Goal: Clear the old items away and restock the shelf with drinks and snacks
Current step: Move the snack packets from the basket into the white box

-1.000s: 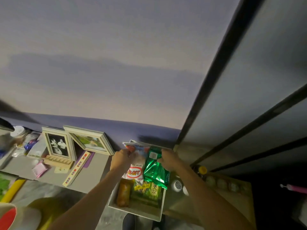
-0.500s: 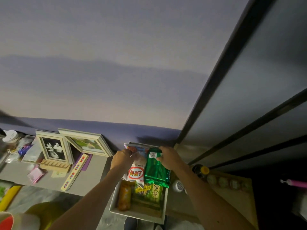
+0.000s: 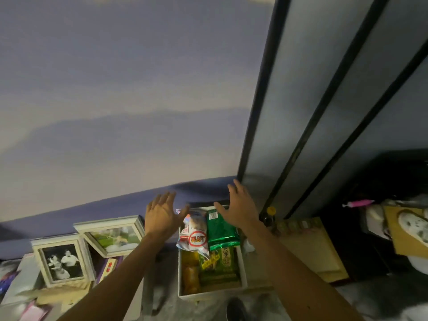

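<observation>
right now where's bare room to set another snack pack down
Bare grey surface lies between the white picture frames and the white snack box. The box is crowded with packets, and the far-left counter is cluttered.

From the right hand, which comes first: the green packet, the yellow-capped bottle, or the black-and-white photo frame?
Measured from the right hand:
1. Green packet, just below it in the white box.
2. Yellow-capped bottle, slightly farther, to its right.
3. Black-and-white photo frame, far left.

Open air above the white box [image 3: 209,295], picture frames [image 3: 111,232] crowding at nine o'clock, dark bottle [image 3: 268,216] at three o'clock, wall [image 3: 139,112] close behind at twelve o'clock
</observation>
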The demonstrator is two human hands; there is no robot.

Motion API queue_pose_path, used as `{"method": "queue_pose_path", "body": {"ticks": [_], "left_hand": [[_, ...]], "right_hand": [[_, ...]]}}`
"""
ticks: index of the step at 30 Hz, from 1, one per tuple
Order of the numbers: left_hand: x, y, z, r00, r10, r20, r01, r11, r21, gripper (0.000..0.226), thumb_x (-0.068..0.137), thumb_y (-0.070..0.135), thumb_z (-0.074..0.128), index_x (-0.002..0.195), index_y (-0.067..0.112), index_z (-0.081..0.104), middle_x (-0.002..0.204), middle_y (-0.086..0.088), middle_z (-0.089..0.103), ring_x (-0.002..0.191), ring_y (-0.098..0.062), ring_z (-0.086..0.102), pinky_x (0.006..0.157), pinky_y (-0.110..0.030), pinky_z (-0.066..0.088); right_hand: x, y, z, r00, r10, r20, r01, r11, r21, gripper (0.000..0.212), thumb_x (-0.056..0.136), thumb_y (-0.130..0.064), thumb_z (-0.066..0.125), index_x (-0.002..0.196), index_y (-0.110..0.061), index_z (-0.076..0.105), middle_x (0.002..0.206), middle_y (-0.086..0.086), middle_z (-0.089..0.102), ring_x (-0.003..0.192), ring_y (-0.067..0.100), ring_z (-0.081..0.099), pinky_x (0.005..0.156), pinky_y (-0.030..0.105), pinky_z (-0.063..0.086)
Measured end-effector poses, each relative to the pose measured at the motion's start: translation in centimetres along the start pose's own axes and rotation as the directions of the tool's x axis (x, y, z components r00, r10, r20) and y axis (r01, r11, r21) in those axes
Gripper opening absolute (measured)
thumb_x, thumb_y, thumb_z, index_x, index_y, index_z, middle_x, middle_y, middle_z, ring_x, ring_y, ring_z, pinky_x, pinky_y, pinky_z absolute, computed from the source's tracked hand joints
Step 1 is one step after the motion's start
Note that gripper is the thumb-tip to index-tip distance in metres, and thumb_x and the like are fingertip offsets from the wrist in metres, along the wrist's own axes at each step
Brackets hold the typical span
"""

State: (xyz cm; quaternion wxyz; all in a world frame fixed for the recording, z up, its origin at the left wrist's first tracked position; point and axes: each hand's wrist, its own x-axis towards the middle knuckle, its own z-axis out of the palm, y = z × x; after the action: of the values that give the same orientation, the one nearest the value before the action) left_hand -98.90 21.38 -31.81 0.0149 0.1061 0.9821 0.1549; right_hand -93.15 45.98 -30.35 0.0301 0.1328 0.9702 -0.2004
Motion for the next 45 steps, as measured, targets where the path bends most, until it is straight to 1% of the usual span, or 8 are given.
{"method": "queue_pose_path", "body": {"ticks": [5,8,15,21,26,35,41,45], "left_hand": [[-2.1,1.8,-3.9,0.993,0.105,-0.053,-0.103,0.994,0.047,0.101,0.092,0.089,0.027,0.165,0.019,0.025,0.175,-0.01,0.021,0.162,-0.032,0.015,0.13,-0.056,0.017],[-3.1,4.1,-5.2,0.983,0.172,-0.069,-0.169,0.985,0.036,0.104,0.089,0.093,0.022,0.162,0.02,0.031,0.17,-0.01,0.03,0.159,-0.033,0.023,0.128,-0.06,0.021],[-7.8,14.0,-7.0,0.932,0.358,-0.049,-0.361,0.932,-0.044,0.108,0.084,0.095,0.025,0.155,0.016,0.041,0.161,-0.012,0.042,0.149,-0.036,0.037,0.121,-0.059,0.033],[-15.6,25.9,-6.1,0.862,0.505,-0.046,-0.507,0.857,-0.093,0.102,0.085,0.092,0.033,0.143,0.011,0.052,0.149,-0.014,0.052,0.137,-0.038,0.048,0.115,-0.056,0.038],[-24.4,36.1,-3.7,0.764,0.645,0.022,-0.632,0.754,-0.179,0.095,0.09,0.086,0.042,0.155,0.016,0.042,0.159,-0.013,0.042,0.146,-0.037,0.04,0.121,-0.057,0.033],[-37.8,50.1,4.3,0.637,0.771,0.025,-0.756,0.63,-0.177,0.091,0.084,0.087,0.042,0.139,0.016,0.055,0.143,-0.011,0.059,0.132,-0.035,0.056,0.11,-0.054,0.046],[-42.2,56.1,10.1,0.578,0.801,0.156,-0.785,0.598,-0.163,0.099,0.084,0.09,0.037,0.145,0.014,0.055,0.148,-0.011,0.056,0.137,-0.032,0.053,0.113,-0.052,0.044],[-42.4,60.7,15.1,0.533,0.82,0.208,-0.81,0.566,-0.155,0.102,0.082,0.092,0.034,0.141,0.014,0.059,0.143,-0.01,0.059,0.132,-0.032,0.057,0.109,-0.052,0.047]], "right_hand": [[-6.3,-1.2,-3.9,0.959,0.163,-0.232,-0.157,0.987,0.046,0.098,0.096,-0.074,0.053,0.165,-0.01,0.027,0.172,0.016,0.026,0.159,0.036,0.025,0.127,0.051,0.029],[-10.5,-0.5,-6.3,0.921,0.267,-0.282,-0.264,0.963,0.052,0.102,0.096,-0.078,0.046,0.167,-0.01,0.02,0.175,0.015,0.017,0.162,0.036,0.016,0.129,0.05,0.022],[-21.9,5.7,-11.9,0.776,0.467,-0.424,-0.471,0.876,0.103,0.103,0.094,-0.081,0.045,0.167,-0.012,0.02,0.175,0.012,0.019,0.161,0.034,0.018,0.129,0.051,0.027],[-33.7,13.1,-15.9,0.619,0.584,-0.525,-0.613,0.777,0.141,0.096,0.092,-0.081,0.046,0.159,-0.013,0.034,0.163,0.012,0.038,0.149,0.035,0.037,0.118,0.052,0.042],[-44.7,20.6,-17.3,0.446,0.711,-0.544,-0.732,0.639,0.235,0.087,0.092,-0.077,0.047,0.149,-0.011,0.045,0.154,0.013,0.048,0.141,0.036,0.046,0.113,0.051,0.046],[-61.0,32.6,-16.8,0.205,0.851,-0.483,-0.846,0.402,0.35,0.086,0.095,-0.072,0.05,0.153,-0.009,0.042,0.162,0.014,0.042,0.147,0.037,0.041,0.116,0.051,0.042],[-65.1,39.2,-14.3,0.123,0.915,-0.384,-0.892,0.271,0.362,0.092,0.089,-0.077,0.043,0.152,-0.01,0.047,0.16,0.014,0.046,0.146,0.035,0.044,0.116,0.049,0.043],[-64.8,45.4,-12.8,0.098,0.933,-0.347,-0.915,0.221,0.337,0.103,0.078,-0.082,0.026,0.146,-0.009,0.052,0.151,0.014,0.055,0.14,0.036,0.05,0.116,0.049,0.042]]}}
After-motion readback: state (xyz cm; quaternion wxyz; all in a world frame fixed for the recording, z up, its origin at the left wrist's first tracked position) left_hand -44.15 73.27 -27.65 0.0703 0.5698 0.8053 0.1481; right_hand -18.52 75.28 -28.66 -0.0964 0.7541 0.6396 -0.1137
